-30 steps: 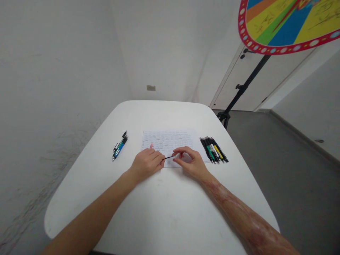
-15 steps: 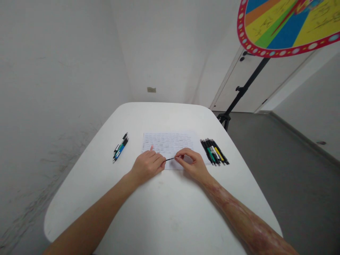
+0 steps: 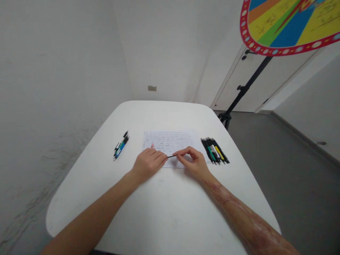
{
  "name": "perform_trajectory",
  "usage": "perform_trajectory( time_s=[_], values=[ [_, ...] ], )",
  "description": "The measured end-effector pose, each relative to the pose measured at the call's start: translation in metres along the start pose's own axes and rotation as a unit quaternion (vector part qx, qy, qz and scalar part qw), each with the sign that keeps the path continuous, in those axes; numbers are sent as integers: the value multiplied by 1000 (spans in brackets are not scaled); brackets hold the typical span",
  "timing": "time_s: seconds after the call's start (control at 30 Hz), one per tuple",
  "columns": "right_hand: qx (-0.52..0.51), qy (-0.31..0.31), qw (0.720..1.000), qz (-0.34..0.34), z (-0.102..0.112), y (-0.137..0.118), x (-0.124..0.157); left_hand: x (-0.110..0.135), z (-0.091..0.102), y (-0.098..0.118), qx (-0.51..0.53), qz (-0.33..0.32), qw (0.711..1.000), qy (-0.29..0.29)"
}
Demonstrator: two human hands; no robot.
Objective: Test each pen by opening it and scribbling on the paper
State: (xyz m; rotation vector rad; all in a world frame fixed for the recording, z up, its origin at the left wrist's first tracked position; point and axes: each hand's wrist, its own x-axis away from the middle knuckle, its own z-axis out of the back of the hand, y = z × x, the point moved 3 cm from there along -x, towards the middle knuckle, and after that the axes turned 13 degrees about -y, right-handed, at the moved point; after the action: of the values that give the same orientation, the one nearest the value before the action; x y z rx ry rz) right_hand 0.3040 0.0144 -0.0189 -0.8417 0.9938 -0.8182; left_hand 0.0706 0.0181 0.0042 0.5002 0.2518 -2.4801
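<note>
Between my two hands runs a thin black rod (image 3: pixel 171 156), in look much like a pen refill, held nearly level just above the sheet's near edge. My left hand (image 3: pixel 149 161) is closed, back upward, with its fingertips at the rod's left end; whatever lies inside the fingers is hidden. At the other end my right hand (image 3: pixel 193 161) pinches the rod between thumb and forefinger. Under both hands lies a white paper sheet (image 3: pixel 170 136) covered with rows of handwriting.
Several pens (image 3: pixel 214 150) lie side by side right of the paper. A smaller group of pens (image 3: pixel 121 146), blue, green and black, lies on the left of the white table (image 3: pixel 164 209). Beyond the table's right edge stands a colourful wheel (image 3: pixel 287 32) on a black tripod (image 3: pixel 241 92).
The rod has become more level, and my left fingertips have shifted slightly toward my right hand. Both hands still hold it. The whole view has moved a little.
</note>
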Motion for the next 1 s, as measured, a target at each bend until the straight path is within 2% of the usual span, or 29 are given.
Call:
perform_trajectory(
  time_s=[0.17, 0.43, 0.5, 0.57, 0.67, 0.77, 0.87, 0.93, 1.0],
  values=[
    [11, 4, 1000, -11, 1, -1, -2, 0, 4, 1, -11, 0, 1000, 4],
    [9, -5, 1000, -24, 1, 7, -3, -2, 9, 6, 6, -23, 998, 52],
    [15, 10, 1000, -16, 2, 6, -2, -1, 9, 4, 26, -7, 998, 54],
    [21, 34, 999, -12, 5, 6, -1, 1, 10, -5, 47, 49, 996, 55],
    [26, 80, 996, -17, 9, 10, 0, 6, 9, -24, 47, 188, 981, 23],
    [10, 123, 992, -26, 10, 13, 0, 12, 3, -41, 27, 268, 960, -73],
    [0, 157, 987, -32, 11, 12, -1, 17, -2, -47, 31, 268, 953, -137],
    [6, 175, 984, -32, 12, 11, -1, 19, -2, -47, 34, 242, 960, -138],
    [9, 190, 981, -29, 14, 11, -1, 19, 0, -45, 33, 203, 973, -109]
  ],
)
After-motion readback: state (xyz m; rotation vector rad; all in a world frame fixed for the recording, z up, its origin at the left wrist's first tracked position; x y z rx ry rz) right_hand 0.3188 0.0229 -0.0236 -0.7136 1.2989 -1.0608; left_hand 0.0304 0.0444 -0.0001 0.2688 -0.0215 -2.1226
